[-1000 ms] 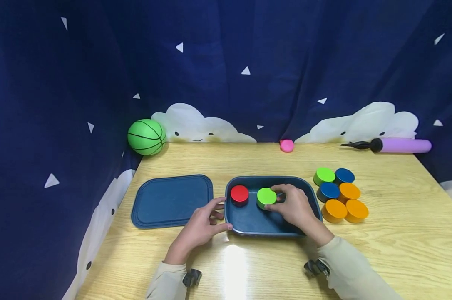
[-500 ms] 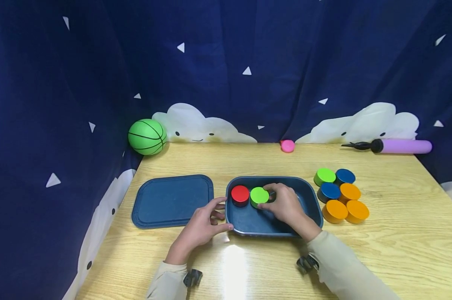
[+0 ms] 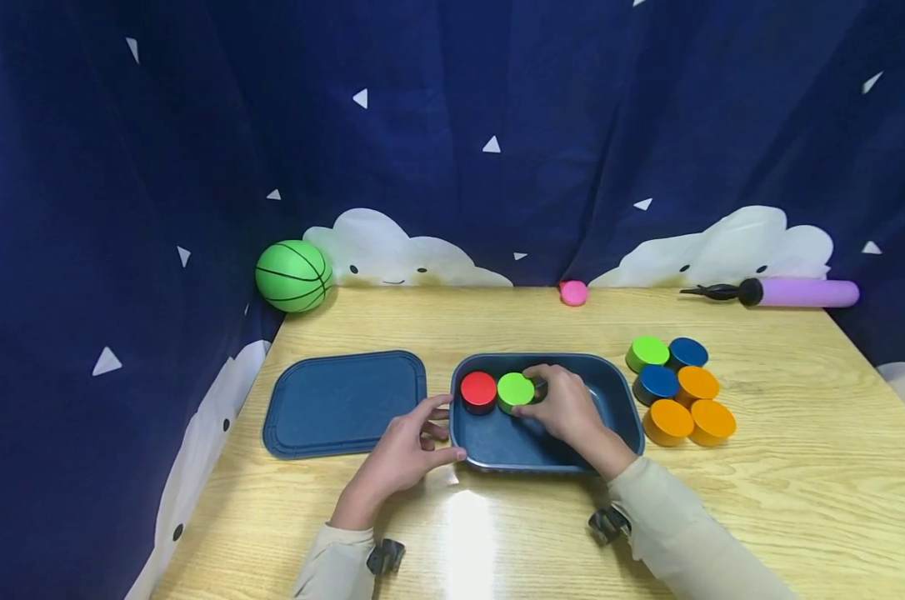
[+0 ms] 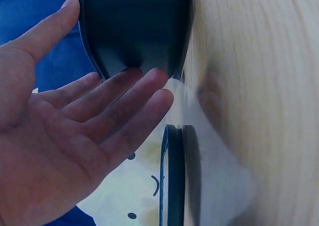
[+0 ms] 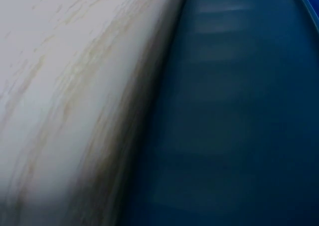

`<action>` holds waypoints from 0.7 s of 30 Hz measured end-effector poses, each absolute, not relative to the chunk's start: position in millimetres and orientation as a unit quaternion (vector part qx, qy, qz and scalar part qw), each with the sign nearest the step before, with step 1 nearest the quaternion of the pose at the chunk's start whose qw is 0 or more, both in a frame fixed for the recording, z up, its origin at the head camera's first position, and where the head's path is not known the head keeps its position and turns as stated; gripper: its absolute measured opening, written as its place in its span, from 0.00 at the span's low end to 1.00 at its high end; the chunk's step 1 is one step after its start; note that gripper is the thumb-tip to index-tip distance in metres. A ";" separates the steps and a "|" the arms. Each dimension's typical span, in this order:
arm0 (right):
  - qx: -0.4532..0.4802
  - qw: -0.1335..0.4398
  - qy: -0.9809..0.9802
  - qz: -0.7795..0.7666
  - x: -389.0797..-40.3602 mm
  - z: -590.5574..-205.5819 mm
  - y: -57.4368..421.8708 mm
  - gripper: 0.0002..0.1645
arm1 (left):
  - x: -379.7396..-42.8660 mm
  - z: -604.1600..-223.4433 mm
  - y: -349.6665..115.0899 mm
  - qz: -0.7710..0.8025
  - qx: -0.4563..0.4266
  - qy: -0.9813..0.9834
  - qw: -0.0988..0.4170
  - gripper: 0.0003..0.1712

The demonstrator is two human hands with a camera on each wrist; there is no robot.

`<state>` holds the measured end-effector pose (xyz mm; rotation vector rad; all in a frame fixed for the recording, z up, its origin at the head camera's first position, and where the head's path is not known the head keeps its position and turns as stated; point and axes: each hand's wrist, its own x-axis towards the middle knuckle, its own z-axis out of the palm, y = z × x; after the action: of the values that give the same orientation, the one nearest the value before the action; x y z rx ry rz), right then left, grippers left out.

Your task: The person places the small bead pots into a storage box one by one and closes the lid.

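Note:
A dark blue container (image 3: 523, 446) stands on the table, with a red round block (image 3: 478, 391) inside near its left end. Close beside it on the right is a light green round block (image 3: 516, 392). My right hand (image 3: 567, 408) reaches over the front wall and pinches the green block between thumb and fingers. At the container's left end my left hand (image 3: 402, 452) rests with extended fingers and thumb against the wall. The left wrist view shows the fingertips (image 4: 158, 77) of this hand at the wall. In the right wrist view only the container's outer wall (image 5: 224, 111) and the tabletop appear.
A flat dark blue lid (image 3: 347, 404) lies left of the container. To the right are grouped a green block (image 3: 649, 353), blue blocks (image 3: 657, 384) and orange blocks (image 3: 668, 422). A green ball (image 3: 294, 276), a pink item (image 3: 573, 292) and a purple pump (image 3: 805, 292) lie along the back.
My right hand has slid the green block leftward inside the container, up beside the red one. The left hand has stayed at the container's left end.

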<state>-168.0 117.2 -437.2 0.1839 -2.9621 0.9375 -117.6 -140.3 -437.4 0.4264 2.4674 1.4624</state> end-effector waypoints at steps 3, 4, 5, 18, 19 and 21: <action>0.050 0.004 -0.952 0.301 -166.9 -436.9 117.4 0.37 | -117.5 -438.0 -140.2 0.500 0.147 0.845 0.120 0.44; 0.047 -0.001 -0.952 0.301 -166.6 -436.8 117.6 0.38 | -117.4 -438.2 -140.2 0.500 0.147 0.845 0.120 0.44; 0.045 -0.005 -0.952 0.302 -165.9 -436.2 117.8 0.39 | -117.4 -438.3 -140.1 0.500 0.147 0.845 0.120 0.44; 0.031 0.042 -0.936 0.348 -147.8 -423.7 142.1 0.26 | -117.6 -438.4 -140.6 0.498 0.148 0.846 0.120 0.44; 0.035 0.055 -0.933 0.354 -144.7 -422.8 146.0 0.24 | -117.5 -438.3 -140.7 0.497 0.148 0.847 0.120 0.43; 0.043 0.083 -0.927 0.364 -137.7 -420.6 154.2 0.20 | -117.3 -437.9 -140.9 0.496 0.149 0.847 0.118 0.43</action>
<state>-137.7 154.2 -420.6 0.1280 -2.7674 1.0881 -117.3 -140.9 -437.9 0.4357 2.4789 1.4496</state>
